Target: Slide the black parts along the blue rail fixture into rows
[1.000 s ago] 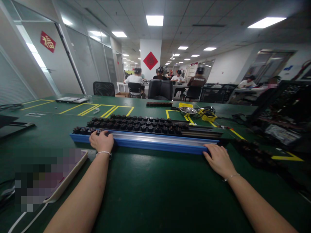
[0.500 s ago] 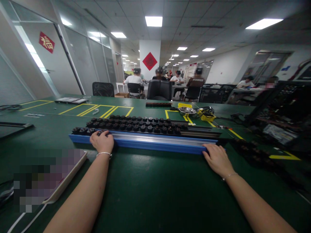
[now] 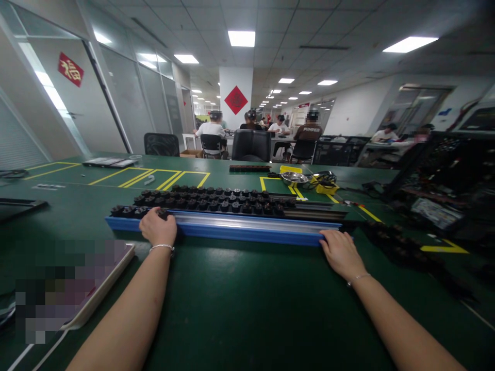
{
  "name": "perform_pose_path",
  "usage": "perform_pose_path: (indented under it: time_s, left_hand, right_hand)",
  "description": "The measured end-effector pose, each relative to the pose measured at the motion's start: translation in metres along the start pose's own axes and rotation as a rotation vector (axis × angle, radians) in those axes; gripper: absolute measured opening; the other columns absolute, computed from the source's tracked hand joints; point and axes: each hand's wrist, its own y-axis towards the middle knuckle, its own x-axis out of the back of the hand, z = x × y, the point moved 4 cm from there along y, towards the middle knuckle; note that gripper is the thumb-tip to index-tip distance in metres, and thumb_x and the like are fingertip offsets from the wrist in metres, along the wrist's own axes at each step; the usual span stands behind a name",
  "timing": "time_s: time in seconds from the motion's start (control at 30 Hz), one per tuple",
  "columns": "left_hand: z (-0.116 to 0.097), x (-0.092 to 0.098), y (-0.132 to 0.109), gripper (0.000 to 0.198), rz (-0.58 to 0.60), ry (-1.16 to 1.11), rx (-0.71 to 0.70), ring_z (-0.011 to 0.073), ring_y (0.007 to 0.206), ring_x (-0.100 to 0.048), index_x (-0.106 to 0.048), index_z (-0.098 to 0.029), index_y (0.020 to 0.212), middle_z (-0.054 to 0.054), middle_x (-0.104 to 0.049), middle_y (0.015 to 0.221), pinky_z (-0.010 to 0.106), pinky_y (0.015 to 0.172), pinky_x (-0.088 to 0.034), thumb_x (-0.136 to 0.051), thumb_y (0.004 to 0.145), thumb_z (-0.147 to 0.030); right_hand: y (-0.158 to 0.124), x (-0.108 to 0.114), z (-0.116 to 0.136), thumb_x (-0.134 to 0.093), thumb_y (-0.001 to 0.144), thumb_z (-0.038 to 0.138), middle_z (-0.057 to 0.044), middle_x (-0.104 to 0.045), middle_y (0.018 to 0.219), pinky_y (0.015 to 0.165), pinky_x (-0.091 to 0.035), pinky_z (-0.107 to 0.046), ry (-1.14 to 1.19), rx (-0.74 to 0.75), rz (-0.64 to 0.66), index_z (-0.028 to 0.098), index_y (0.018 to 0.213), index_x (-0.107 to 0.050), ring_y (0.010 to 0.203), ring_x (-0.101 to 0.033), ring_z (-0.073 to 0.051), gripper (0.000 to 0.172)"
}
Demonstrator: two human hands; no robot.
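Against left hand (image 3: 158, 228), right hand (image 3: 342, 252), blue rail (image 3: 247, 234)

The person's left hand (image 3: 158, 226) lay over a long blue rail (image 3: 247, 235) near its left end, a black part (image 3: 162, 213) showing at its fingertips; whether it was gripped could not be told. The right hand (image 3: 342, 252) touched the rail's right end, fingers bent over its edge. Just behind the rail, rows of black round parts (image 3: 216, 205) sat on dark strips across the green table (image 3: 247, 314). Farther back stood a metal bowl (image 3: 294, 178) and a black chair (image 3: 251, 146), with people seated beyond.
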Motion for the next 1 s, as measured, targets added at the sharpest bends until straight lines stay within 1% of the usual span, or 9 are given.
perform_pose_path:
  time_s: [0.1,0.17,0.3,0.4,0.53,0.7,1.0]
  left_hand:
    - [0.0023,0.0018,0.0028,0.051,0.017,0.029,0.069,0.0348,0.115,-0.047,-0.053,-0.011,0.119,0.019,-0.056,0.118,0.05,0.096,-0.038,-0.055,0.074,-0.033]
    - [0.0027,0.0016,0.0037,0.051,0.034,0.053,0.08,0.0363,0.117,-0.045,-0.053,-0.011,0.119,0.02,-0.055,0.12,0.051,0.095,-0.038,-0.054,0.074,-0.033]
    - [0.0019,0.0004,0.004,0.045,0.075,0.086,0.057,0.0353,0.12,-0.043,-0.056,-0.013,0.116,0.019,-0.057,0.119,0.052,0.095,-0.038,-0.051,0.075,-0.03]
    - [0.0012,0.0018,0.004,0.043,0.09,0.098,0.052,0.0343,0.119,-0.043,-0.057,-0.015,0.115,0.018,-0.057,0.118,0.051,0.094,-0.039,-0.05,0.076,-0.032]
    - [-0.0004,0.0051,0.0032,0.044,0.102,0.101,0.054,0.0337,0.118,-0.045,-0.058,-0.017,0.114,0.016,-0.058,0.117,0.05,0.093,-0.039,-0.052,0.076,-0.038]
    - [-0.0011,0.0066,0.0016,0.045,0.112,0.066,0.075,0.0325,0.117,-0.046,-0.057,-0.019,0.116,0.014,-0.059,0.118,0.049,0.094,-0.039,-0.053,0.075,-0.038]
    - [0.0022,0.0052,0.0015,0.05,0.088,0.003,0.095,0.0341,0.115,-0.048,-0.056,-0.02,0.117,0.014,-0.061,0.117,0.048,0.092,-0.04,-0.056,0.072,-0.042]
  right_hand:
    - [0.0007,-0.0013,-0.0012,-0.034,0.088,0.028,-0.011,-0.063,0.105,0.097,-0.033,-0.048,0.01,-0.012,-0.003,0.017,0.102,-0.059,0.103,-0.053,-0.024,0.03]
    - [0.0012,-0.0018,-0.0016,-0.035,0.088,0.027,-0.011,-0.063,0.104,0.097,-0.032,-0.048,0.014,-0.016,-0.003,0.017,0.101,-0.059,0.102,-0.053,-0.024,0.029]
    - [0.0013,-0.0035,-0.0031,-0.036,0.088,0.028,-0.01,-0.063,0.104,0.097,-0.032,-0.048,0.016,-0.009,0.0,0.017,0.102,-0.059,0.102,-0.054,-0.024,0.029]
    - [0.0009,-0.0043,-0.0042,-0.036,0.088,0.028,-0.01,-0.063,0.104,0.096,-0.033,-0.048,0.015,0.002,-0.007,0.017,0.102,-0.059,0.101,-0.054,-0.024,0.029]
    - [0.0009,-0.0047,-0.0046,-0.036,0.088,0.029,-0.01,-0.063,0.103,0.096,-0.033,-0.048,0.013,0.007,-0.019,0.018,0.102,-0.058,0.1,-0.054,-0.024,0.028]
    - [0.0012,-0.0045,-0.0053,-0.037,0.087,0.028,-0.011,-0.063,0.101,0.096,-0.033,-0.047,0.02,-0.013,-0.02,0.017,0.1,-0.058,0.099,-0.055,-0.024,0.027]
    - [0.0024,-0.0045,-0.0078,-0.037,0.087,0.029,-0.011,-0.063,0.101,0.098,-0.031,-0.046,0.034,-0.029,0.014,0.017,0.097,-0.057,0.099,-0.054,-0.024,0.026]
